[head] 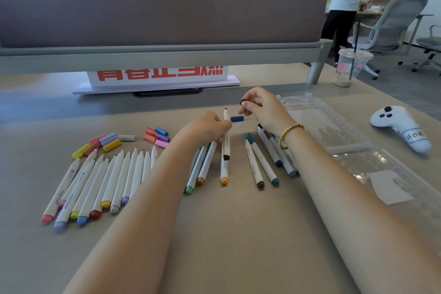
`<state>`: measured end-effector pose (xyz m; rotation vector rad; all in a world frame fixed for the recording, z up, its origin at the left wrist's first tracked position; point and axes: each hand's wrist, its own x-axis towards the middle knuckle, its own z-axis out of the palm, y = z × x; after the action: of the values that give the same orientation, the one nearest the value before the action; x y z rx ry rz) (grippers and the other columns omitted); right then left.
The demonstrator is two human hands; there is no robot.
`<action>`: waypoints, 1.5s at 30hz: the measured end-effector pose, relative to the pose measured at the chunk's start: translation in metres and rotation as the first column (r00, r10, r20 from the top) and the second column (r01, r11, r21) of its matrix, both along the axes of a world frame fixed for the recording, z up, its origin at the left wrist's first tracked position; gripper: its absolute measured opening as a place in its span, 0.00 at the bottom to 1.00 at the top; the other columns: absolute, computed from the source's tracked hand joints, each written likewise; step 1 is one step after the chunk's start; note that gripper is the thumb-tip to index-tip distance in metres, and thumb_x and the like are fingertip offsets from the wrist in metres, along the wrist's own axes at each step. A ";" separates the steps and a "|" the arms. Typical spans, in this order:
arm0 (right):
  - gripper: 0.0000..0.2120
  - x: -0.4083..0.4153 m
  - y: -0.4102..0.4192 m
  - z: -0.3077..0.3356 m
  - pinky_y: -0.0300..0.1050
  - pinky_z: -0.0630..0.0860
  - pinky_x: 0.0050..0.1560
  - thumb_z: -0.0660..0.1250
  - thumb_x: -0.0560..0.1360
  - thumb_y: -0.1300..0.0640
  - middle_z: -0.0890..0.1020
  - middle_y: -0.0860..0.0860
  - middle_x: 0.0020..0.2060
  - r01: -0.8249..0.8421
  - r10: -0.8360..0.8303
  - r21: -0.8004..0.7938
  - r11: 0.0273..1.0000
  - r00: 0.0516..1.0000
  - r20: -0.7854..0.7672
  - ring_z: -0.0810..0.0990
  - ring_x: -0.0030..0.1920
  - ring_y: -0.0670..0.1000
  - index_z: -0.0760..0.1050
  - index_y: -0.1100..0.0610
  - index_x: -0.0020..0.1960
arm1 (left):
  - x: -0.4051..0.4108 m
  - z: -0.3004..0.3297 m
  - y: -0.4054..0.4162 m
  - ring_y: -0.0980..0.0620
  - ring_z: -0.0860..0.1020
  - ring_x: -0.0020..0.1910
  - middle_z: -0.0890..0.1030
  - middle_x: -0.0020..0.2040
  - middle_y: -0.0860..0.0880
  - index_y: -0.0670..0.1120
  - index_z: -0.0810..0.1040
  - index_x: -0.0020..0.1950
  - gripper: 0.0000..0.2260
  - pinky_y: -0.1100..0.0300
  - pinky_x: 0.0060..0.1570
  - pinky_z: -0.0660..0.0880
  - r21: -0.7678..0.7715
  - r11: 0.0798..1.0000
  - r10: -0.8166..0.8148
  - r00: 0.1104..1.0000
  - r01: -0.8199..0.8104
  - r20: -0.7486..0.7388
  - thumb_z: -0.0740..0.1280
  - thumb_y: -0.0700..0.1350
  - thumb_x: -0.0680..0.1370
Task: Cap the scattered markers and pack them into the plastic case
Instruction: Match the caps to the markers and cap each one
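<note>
My left hand [210, 129] grips the white uncapped black-ended marker [226, 133] tip-up so my right hand [260, 110], pinching a black cap [243, 102] and blue cap [237, 119], can seat one

1. A row of uncapped markers [100, 181] lies on the table [238, 234], at the left.
2. Loose caps [133, 139] sit just behind them.
3. More markers [262, 162] lie in the middle.
4. The open case [346, 141] lies at the right, with a controller [401, 126] beyond it.
</note>
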<state>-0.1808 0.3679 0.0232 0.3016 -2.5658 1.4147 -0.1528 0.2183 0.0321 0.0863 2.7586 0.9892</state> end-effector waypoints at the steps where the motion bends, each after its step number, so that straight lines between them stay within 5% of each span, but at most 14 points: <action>1: 0.05 0.008 0.005 0.000 0.32 0.72 0.39 0.58 0.80 0.59 0.78 0.48 0.39 -0.002 0.002 -0.034 0.999 1.000 0.007 0.76 0.38 0.43 0.72 0.57 0.52 | 0.002 0.001 0.002 0.55 0.68 0.32 0.73 0.36 0.49 0.45 0.72 0.44 0.11 0.63 0.35 0.67 -0.006 1.000 -0.015 1.000 0.015 0.001 0.57 0.50 0.81; 6: 0.10 0.028 0.021 -0.006 0.36 0.62 0.29 0.55 0.82 0.57 0.68 0.50 0.31 -0.017 0.097 -0.443 0.897 0.983 0.159 0.65 0.30 0.44 0.75 0.55 0.48 | 0.016 0.007 0.012 0.55 0.69 0.33 0.76 0.36 0.52 0.45 0.74 0.53 0.11 0.63 0.36 0.68 0.042 0.991 -0.131 0.990 0.129 0.046 0.56 0.50 0.81; 9: 0.07 0.030 0.022 -0.006 0.35 0.63 0.27 0.58 0.81 0.55 0.68 0.49 0.31 0.024 0.095 -0.526 0.850 0.976 0.198 0.65 0.29 0.44 0.71 0.55 0.46 | 0.023 0.009 0.014 0.58 0.72 0.34 0.81 0.36 0.58 0.50 0.75 0.53 0.09 0.65 0.38 0.70 0.116 0.975 -0.205 0.971 0.191 0.124 0.57 0.51 0.81; 19: 0.16 0.029 0.025 -0.010 0.30 0.63 0.23 0.50 0.83 0.59 0.70 0.49 0.32 0.123 -0.062 -0.312 0.942 0.978 0.198 0.65 0.31 0.44 0.74 0.55 0.45 | 0.021 0.006 0.011 0.56 0.74 0.40 0.78 0.39 0.55 0.52 0.72 0.57 0.08 0.57 0.53 0.74 0.174 0.969 -0.200 0.971 0.176 0.131 0.57 0.52 0.81; 29: 0.15 0.033 0.018 -0.008 0.33 0.63 0.33 0.52 0.82 0.58 0.69 0.47 0.32 0.030 -0.015 -0.113 0.993 0.992 0.128 0.66 0.33 0.43 0.77 0.60 0.54 | 0.019 0.002 0.013 0.56 0.73 0.39 0.77 0.40 0.54 0.52 0.76 0.55 0.10 0.62 0.44 0.72 0.168 0.970 -0.197 0.971 0.174 0.135 0.56 0.52 0.82; 45: 0.15 0.030 0.012 -0.009 0.31 0.66 0.45 0.55 0.82 0.59 0.75 0.46 0.37 0.042 -0.033 -0.145 0.989 0.997 0.067 0.71 0.37 0.38 0.74 0.58 0.65 | 0.017 -0.006 0.026 0.55 0.68 0.29 0.80 0.39 0.49 0.42 0.78 0.52 0.14 0.65 0.30 0.66 0.200 0.979 -0.046 0.998 0.037 0.041 0.57 0.49 0.81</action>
<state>-0.1503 0.3804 0.0142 0.1862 -2.4856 1.6139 -0.1360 0.2443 0.0265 0.1500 2.5979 1.2376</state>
